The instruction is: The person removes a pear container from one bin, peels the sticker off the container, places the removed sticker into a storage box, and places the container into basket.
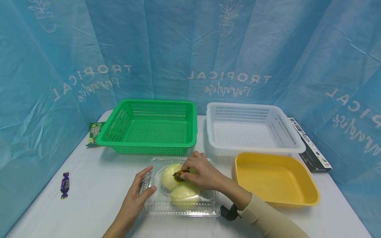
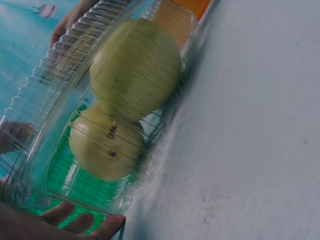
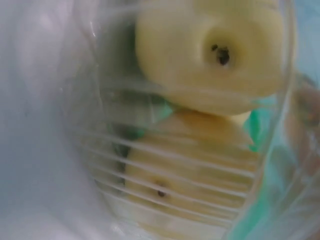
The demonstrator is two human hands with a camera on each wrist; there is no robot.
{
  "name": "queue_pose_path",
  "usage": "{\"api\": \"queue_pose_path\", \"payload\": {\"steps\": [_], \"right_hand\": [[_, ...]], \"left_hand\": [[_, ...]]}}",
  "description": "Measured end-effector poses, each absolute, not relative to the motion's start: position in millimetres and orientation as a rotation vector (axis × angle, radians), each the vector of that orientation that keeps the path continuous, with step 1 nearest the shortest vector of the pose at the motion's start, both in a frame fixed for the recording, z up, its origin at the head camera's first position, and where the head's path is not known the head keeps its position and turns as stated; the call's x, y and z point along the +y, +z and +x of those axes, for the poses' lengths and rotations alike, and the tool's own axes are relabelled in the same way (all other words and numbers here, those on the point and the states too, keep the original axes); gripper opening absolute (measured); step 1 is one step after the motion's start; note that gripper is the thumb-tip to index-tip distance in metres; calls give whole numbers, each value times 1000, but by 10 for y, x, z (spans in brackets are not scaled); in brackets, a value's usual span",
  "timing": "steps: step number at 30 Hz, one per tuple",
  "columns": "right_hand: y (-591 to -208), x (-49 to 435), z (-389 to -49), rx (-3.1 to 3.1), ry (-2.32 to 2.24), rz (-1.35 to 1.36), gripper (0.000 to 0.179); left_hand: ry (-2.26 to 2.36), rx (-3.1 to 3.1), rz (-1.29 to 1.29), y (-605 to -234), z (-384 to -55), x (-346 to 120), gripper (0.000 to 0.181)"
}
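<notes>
The clear box (image 1: 152, 207) lay flat on the table (image 1: 98, 201), its lid down over pale fruit (image 1: 184, 194). The left hand (image 1: 134, 198) was spread, thumb and fingers against the box's left end — touching rather than gripping, probably to keep so light a thing from sliding. The right hand (image 1: 203, 170) had thumb and curled fingertips together on the dark label (image 1: 178, 177) atop the lid; a pinch like that seemed suited to something small and thin. So the box lay just right of the left hand and directly under the right, and the hands themselves were apart.

Farther out, a candy (image 1: 64, 185) lay well left and a yellow tray (image 1: 274, 180) just right of the box. Behind stood the green basket (image 1: 154, 130) and the white basket (image 1: 244, 134) — side by side, perhaps so both were within reach. The blue curtain (image 1: 178, 46) hung beyond them.
</notes>
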State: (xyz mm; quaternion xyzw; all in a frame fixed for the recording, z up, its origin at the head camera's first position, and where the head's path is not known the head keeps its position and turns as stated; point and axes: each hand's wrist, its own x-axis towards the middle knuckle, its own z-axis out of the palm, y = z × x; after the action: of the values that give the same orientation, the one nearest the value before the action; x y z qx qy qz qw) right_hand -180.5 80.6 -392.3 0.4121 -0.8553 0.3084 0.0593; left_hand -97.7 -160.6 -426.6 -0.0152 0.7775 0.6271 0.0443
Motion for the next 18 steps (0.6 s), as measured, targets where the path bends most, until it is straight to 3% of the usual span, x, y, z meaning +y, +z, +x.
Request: {"api": "queue_pose_path", "payload": {"steps": [18], "right_hand": [[-3828, 1012, -1817, -2493, 1361, 1218, 7]], "left_hand": [[1919, 2375, -36, -4290, -996, -1623, 58]]}}
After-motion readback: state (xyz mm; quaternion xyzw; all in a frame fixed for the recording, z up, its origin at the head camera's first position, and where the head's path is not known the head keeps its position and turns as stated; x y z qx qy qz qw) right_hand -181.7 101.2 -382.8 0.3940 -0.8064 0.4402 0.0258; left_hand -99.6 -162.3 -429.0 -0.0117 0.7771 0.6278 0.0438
